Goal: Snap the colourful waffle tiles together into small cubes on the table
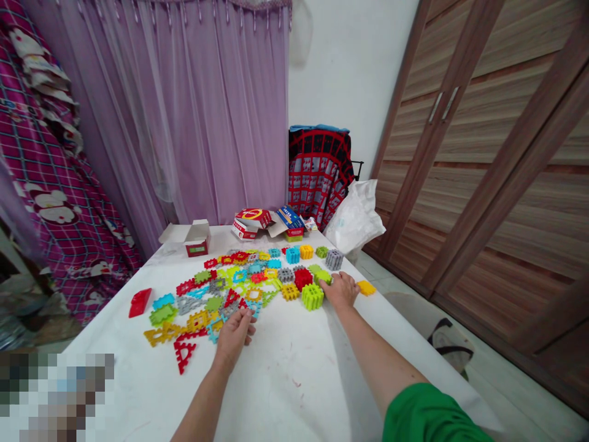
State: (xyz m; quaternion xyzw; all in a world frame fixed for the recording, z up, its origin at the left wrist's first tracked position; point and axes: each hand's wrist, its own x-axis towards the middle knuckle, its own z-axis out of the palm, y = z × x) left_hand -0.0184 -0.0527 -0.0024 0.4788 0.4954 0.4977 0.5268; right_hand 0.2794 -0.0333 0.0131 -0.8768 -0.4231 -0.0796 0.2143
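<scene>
Several flat, toothed plastic building pieces (216, 291) in red, yellow, green, blue and grey lie spread over a white table (294, 380). A few built cubes stand among them: a green cube (312, 296), a red cube (302, 278) and a grey cube (334, 259). My left hand (234, 334) rests palm down at the near edge of the pile, fingers stretched toward a light-blue piece. My right hand (340, 290) lies curled just right of the green cube, its fingertips against the cube; what it holds, if anything, is hidden.
Small cardboard boxes (257, 222) and an open box (197, 239) stand at the table's far end. A red tray piece (139, 302) lies left. A white plastic bag (356, 216), a draped chair (318, 169), purple curtains and wooden wardrobe doors surround the table.
</scene>
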